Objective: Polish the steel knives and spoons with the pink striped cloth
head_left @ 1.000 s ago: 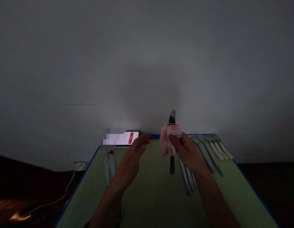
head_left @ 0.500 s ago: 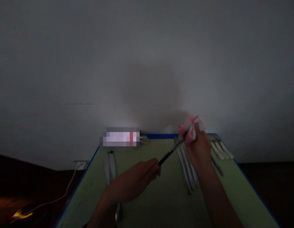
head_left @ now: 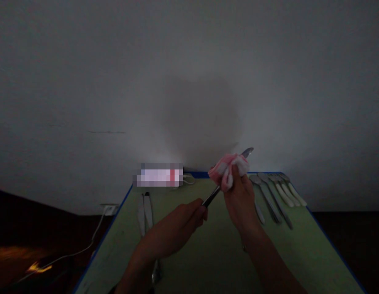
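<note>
Green tabletop (head_left: 220, 257), dim wall (head_left: 189, 49) beyond: above the far middle, my left hand (head_left: 180, 224) grips a knife (head_left: 212, 196) by its handle, seemingly steadying it, while my right hand (head_left: 240, 200) pinches pink cloth (head_left: 220, 166) around the blade.

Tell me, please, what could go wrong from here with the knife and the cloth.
The blade pokes out beyond the cloth, so the right hand, gripping the cloth, might slip onto it. The left hand holds one end of the knife, so it could perhaps twist.
</note>
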A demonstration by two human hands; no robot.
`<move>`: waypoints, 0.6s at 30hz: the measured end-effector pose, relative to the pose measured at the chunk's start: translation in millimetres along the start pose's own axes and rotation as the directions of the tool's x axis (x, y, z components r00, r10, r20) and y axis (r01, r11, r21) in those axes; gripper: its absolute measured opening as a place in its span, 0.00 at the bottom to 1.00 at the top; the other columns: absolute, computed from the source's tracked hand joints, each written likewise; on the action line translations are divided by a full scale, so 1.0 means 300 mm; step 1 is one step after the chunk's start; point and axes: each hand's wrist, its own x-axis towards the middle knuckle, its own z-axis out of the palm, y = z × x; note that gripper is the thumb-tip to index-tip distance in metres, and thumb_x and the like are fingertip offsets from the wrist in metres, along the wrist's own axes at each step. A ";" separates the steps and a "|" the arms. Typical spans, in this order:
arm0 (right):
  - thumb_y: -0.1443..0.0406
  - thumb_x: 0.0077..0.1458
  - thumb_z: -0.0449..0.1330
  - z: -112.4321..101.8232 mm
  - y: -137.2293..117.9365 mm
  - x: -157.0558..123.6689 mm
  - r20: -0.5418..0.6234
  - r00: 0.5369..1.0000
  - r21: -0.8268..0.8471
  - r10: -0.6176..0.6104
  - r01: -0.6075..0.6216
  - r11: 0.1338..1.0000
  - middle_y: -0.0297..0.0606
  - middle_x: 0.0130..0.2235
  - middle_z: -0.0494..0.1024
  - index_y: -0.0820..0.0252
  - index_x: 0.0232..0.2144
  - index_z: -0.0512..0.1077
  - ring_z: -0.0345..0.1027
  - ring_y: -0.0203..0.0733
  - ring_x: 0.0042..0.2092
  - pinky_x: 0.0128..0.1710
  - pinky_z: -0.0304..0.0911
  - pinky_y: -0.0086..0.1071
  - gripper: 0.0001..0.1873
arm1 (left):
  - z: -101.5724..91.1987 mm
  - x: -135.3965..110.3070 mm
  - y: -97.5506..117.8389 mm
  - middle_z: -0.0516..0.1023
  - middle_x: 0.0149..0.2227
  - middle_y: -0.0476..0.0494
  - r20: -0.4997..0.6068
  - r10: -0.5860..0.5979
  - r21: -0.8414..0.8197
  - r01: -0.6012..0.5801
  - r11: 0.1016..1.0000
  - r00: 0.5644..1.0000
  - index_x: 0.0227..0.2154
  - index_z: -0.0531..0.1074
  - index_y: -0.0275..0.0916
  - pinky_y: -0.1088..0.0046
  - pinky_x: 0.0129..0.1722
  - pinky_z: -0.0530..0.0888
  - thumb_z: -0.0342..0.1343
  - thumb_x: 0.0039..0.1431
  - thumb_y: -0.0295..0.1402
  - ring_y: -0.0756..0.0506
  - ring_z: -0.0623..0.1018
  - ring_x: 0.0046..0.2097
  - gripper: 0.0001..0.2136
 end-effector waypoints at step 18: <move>0.51 0.53 0.52 -0.204 0.015 0.179 -0.322 0.923 0.077 -0.212 0.249 0.965 0.37 0.40 0.73 0.56 0.38 0.69 0.68 0.39 0.43 0.39 0.65 0.33 0.18 | -0.101 -0.044 -0.018 0.70 0.23 0.50 -0.132 0.029 -0.083 -0.040 0.996 0.991 0.26 0.74 0.40 0.80 0.24 0.63 0.50 0.60 0.32 0.50 0.67 0.25 0.10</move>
